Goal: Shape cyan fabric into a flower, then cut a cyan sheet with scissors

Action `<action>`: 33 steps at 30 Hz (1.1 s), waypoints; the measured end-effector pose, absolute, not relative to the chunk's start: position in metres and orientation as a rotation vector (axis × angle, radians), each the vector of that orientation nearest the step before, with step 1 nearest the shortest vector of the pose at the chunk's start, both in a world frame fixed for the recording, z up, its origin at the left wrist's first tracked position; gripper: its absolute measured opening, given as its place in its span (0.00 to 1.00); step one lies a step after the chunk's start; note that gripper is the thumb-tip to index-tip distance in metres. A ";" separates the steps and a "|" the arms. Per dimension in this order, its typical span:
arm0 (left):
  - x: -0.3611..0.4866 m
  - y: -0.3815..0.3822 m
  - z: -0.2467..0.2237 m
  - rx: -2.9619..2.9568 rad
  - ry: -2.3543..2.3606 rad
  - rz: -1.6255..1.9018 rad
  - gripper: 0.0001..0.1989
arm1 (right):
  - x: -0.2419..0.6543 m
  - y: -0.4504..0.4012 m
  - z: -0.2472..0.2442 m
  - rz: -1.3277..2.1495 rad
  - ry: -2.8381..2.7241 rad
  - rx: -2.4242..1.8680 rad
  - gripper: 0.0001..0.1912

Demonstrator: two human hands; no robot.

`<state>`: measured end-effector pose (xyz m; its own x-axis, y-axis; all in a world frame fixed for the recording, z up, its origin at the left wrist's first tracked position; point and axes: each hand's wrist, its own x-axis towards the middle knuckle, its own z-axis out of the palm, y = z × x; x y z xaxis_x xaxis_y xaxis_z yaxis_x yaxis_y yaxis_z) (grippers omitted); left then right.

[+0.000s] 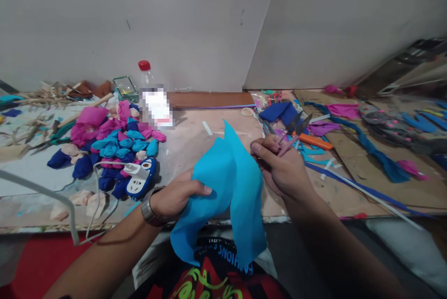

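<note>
A bright blue sheet point(216, 178), thin like crepe paper or cloth, hangs in front of me with a long split between its two parts. My left hand point(178, 194) pinches its left part, thumb on top. At its right edge is my right hand point(281, 164), closed around the pinkish handles of a pair of scissors point(296, 126). The blades are spread and point away from the sheet, up and to the right. Whether the right fingertips also grip the sheet, I cannot tell.
Pink, blue and navy bundles point(124, 143) lie left, beside a power strip point(141, 180) with a white cable. Behind stands a red-capped bottle point(145, 68). Right are an orange-handled cutter point(316, 141), scraps, a white stick point(366, 192) and cardboard point(363, 164). A wall point(174, 24) closes the back.
</note>
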<state>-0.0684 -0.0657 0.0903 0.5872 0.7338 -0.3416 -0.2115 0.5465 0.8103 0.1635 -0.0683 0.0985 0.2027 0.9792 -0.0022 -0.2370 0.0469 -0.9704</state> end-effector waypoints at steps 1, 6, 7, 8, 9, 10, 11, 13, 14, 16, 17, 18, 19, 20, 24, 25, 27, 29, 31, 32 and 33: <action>-0.068 -0.067 0.089 0.830 0.733 0.598 0.19 | 0.163 -0.067 0.097 1.133 -0.921 -1.118 0.32; -0.067 -0.074 0.089 1.179 0.779 0.591 0.07 | 0.162 -0.060 0.086 1.115 -1.092 -1.195 0.30; -0.067 -0.076 0.090 1.243 0.774 0.603 0.09 | 0.162 -0.060 0.085 1.126 -1.102 -1.201 0.30; -0.067 -0.077 0.091 1.299 0.759 0.607 0.11 | 0.162 -0.060 0.085 1.137 -1.100 -1.200 0.30; -0.068 -0.079 0.092 1.339 0.737 0.608 0.13 | 0.162 -0.060 0.085 1.146 -1.091 -1.193 0.30; -0.068 -0.080 0.092 1.362 0.713 0.605 0.14 | 0.161 -0.061 0.086 1.148 -1.083 -1.181 0.30; -0.068 -0.080 0.092 1.363 0.687 0.597 0.15 | 0.161 -0.061 0.087 1.148 -1.083 -1.167 0.31; -0.068 -0.081 0.090 1.297 0.648 0.605 0.17 | 0.161 -0.062 0.089 1.140 -1.108 -1.148 0.31; -0.068 -0.080 0.088 1.237 0.642 0.623 0.18 | 0.161 -0.063 0.089 1.127 -1.123 -1.145 0.30; -0.065 -0.079 0.086 1.079 0.654 0.686 0.21 | 0.162 -0.063 0.087 1.095 -1.147 -1.139 0.30; -0.063 -0.077 0.085 0.986 0.666 0.708 0.23 | 0.163 -0.063 0.086 1.081 -1.159 -1.135 0.30; -0.061 -0.076 0.084 0.895 0.680 0.732 0.24 | 0.164 -0.064 0.085 1.070 -1.175 -1.127 0.31; -0.059 -0.074 0.084 0.812 0.702 0.743 0.25 | 0.164 -0.064 0.083 1.063 -1.195 -1.117 0.30; -0.057 -0.072 0.084 0.742 0.729 0.740 0.26 | 0.165 -0.064 0.081 1.062 -1.219 -1.109 0.30; -0.052 -0.069 0.081 0.719 0.782 0.794 0.35 | 0.165 -0.064 0.076 1.080 -1.268 -1.148 0.27; -0.052 -0.069 0.079 0.764 0.774 0.833 0.38 | 0.165 -0.064 0.075 1.088 -1.268 -1.170 0.27; -0.051 -0.071 0.074 0.869 0.746 0.869 0.41 | 0.163 -0.064 0.075 1.095 -1.269 -1.208 0.27; -0.051 -0.073 0.070 0.979 0.710 0.859 0.42 | 0.161 -0.063 0.075 1.084 -1.280 -1.236 0.28; -0.052 -0.076 0.068 1.080 0.682 0.847 0.42 | 0.159 -0.063 0.075 1.075 -1.289 -1.262 0.28; -0.052 -0.077 0.067 1.130 0.674 0.848 0.41 | 0.158 -0.062 0.075 1.077 -1.292 -1.271 0.29; -0.052 -0.077 0.067 1.183 0.667 0.853 0.41 | 0.158 -0.062 0.074 1.082 -1.294 -1.275 0.29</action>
<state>-0.0523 -0.0772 0.0672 0.5289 0.8486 -0.0106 -0.2149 0.1459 0.9657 0.1578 -0.0618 0.0739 0.0349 0.9978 0.0557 0.1221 0.0510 -0.9912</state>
